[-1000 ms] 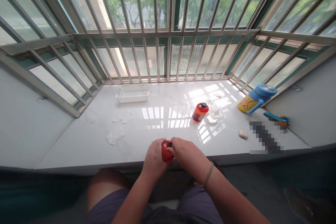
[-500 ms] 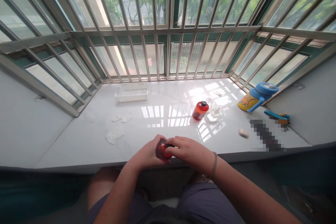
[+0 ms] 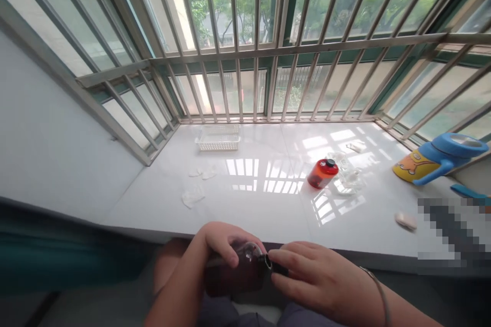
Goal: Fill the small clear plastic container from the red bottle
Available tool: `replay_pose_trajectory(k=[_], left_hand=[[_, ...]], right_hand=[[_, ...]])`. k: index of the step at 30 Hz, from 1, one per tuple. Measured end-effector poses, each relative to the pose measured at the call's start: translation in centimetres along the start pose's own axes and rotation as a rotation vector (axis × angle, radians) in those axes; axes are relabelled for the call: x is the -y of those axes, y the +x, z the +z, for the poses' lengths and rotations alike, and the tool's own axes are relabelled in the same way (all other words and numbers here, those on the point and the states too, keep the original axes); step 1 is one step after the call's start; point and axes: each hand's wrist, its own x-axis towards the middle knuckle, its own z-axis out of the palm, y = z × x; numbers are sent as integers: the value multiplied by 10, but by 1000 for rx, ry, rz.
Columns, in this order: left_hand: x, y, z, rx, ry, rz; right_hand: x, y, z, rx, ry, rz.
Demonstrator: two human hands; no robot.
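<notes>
Just off the counter's front edge, my left hand point(image 3: 220, 242) is wrapped round a dark red see-through bottle point(image 3: 236, 281) tilted on its side, mouth pointing right. The fingers of my right hand point(image 3: 314, 273) are closed on a black cap point(image 3: 279, 267) at the bottle's mouth. A ring of the neck point(image 3: 267, 261) shows beside the cap; whether the two still touch I cannot tell. On the counter stands a second red bottle point(image 3: 322, 174) with a black cap on top.
The white counter point(image 3: 261, 209) runs back to window bars point(image 3: 268, 87). A white basket point(image 3: 218, 145) stands at the back left, crumpled tissues point(image 3: 194, 195) nearer. Clear plastic pieces point(image 3: 347, 179), a blue-and-yellow mug point(image 3: 425, 163) and a pinkish lump point(image 3: 405, 221) are on the right.
Both hands and the held bottle have come closer to me, below the counter's edge. The bottle now lies tilted with its mouth to the right. The view has shifted left.
</notes>
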Motion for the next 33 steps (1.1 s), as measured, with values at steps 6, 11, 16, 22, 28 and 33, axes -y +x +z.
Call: replay_pose_trajectory(k=[6, 11, 16, 22, 28, 33], left_hand=[[27, 3, 9, -634, -263, 564], [29, 21, -11, -1337, -45, 532], [22, 30, -31, -1704, 239, 319], [22, 42, -40, -1641, 329, 228], [13, 46, -44, -1600, 522, 223], [-4, 48, -55, -1511, 671, 264]], right_hand=[[-42, -37, 23, -374, -132, 272], [-106, -101, 63, -402, -252, 666], [-148, -168, 88, -335, -338, 1023], [-162, -198, 90, -285, -311, 1262], [-164, -182, 56, -479, -555, 1032], [-200, -152, -11, -439, -747, 1135]])
